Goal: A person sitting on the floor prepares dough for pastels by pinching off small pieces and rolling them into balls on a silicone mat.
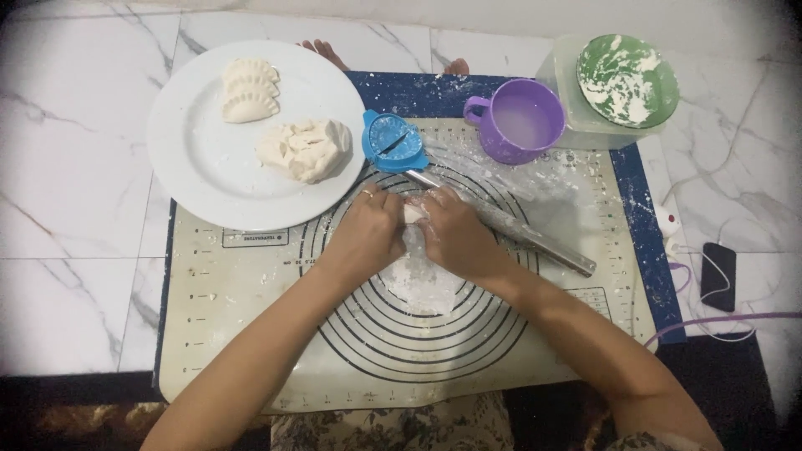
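White marble tiles (pixel 67 209) with grey veins make up the floor, and on them lies a cream pastry mat (pixel 251 334) printed with black concentric rings and edged in dark blue; at the middle of those rings the left hand (pixel 368 234) and the right hand (pixel 455 234) meet, both curled closed around one small piece of dough (pixel 413 214) pinched between the fingertips, above a floury patch (pixel 422 284) on the mat; just behind the hands one metal rolling pin (pixel 510 227) lies slantwise, its near end touching one blue dumpling press (pixel 391 140) that lies open at the mat's far edge; to the left one white plate (pixel 192 167) overlaps the mat's corner and carries three crimped dumplings (pixel 248 90) stacked in a row and one lump of dough (pixel 305 149); to the right of the press stands one purple mug (pixel 522 119) holding cloudy liquid, and beside it one clear square tub (pixel 576 125) with one green bowl (pixel 626 79) smeared with flour resting in it; further right on the floor lie one dark phone (pixel 718 276) and white and purple cables (pixel 718 321); two bare feet (pixel 326 52) show beyond the mat.
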